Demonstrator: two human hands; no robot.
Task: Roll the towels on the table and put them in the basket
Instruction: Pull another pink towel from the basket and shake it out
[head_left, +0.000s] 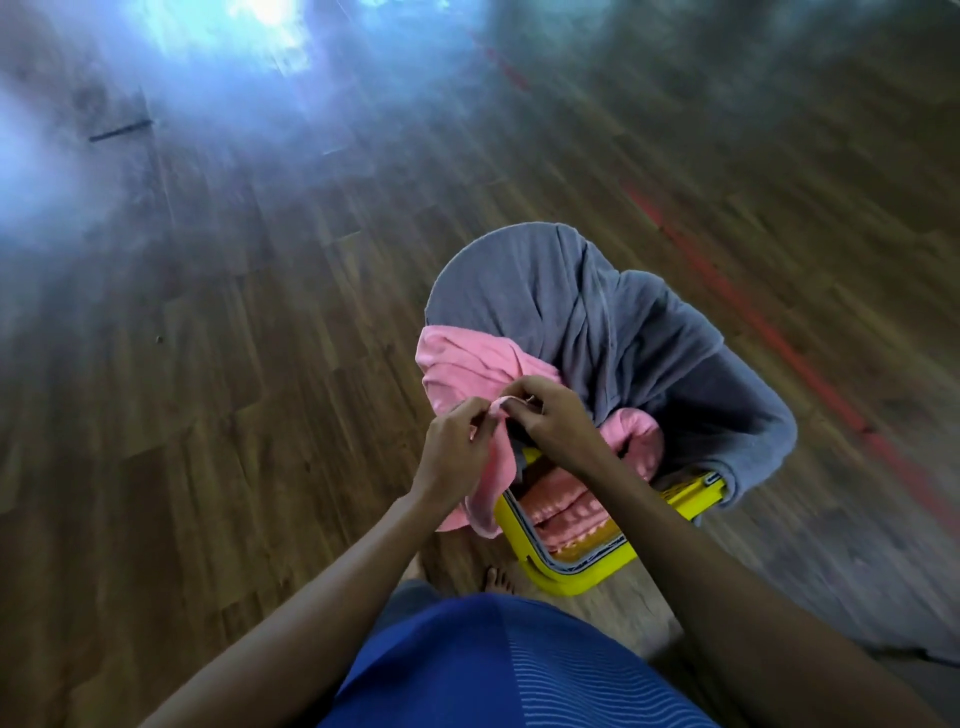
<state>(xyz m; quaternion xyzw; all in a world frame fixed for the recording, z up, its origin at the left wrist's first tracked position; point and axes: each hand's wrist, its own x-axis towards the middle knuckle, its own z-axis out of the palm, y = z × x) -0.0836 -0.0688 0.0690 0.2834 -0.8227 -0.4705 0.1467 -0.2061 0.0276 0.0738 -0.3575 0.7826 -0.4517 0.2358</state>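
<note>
Seemingly well short of done: the yellow basket (571, 579) stands on the wooden floor (208, 415), no bench in sight. The left hand (454, 449) and right hand (553, 418) have their fingers (514, 388) clamped on an edge of the pink towel (457, 364), which hangs unrolled over the basket's left rim. A grey towel (597, 312) drapes loose over the far side; a peach towel (566, 512) lies bundled inside. Judging by this, the rolling is largely left to do

1 view: head-worn wide-angle camera, aimed steeply down and slightly forward, close above left hand (457, 447) and right hand (550, 418) at pink towel (462, 364) over yellow basket (571, 577); wood floor (208, 364) fills the rest.
</note>
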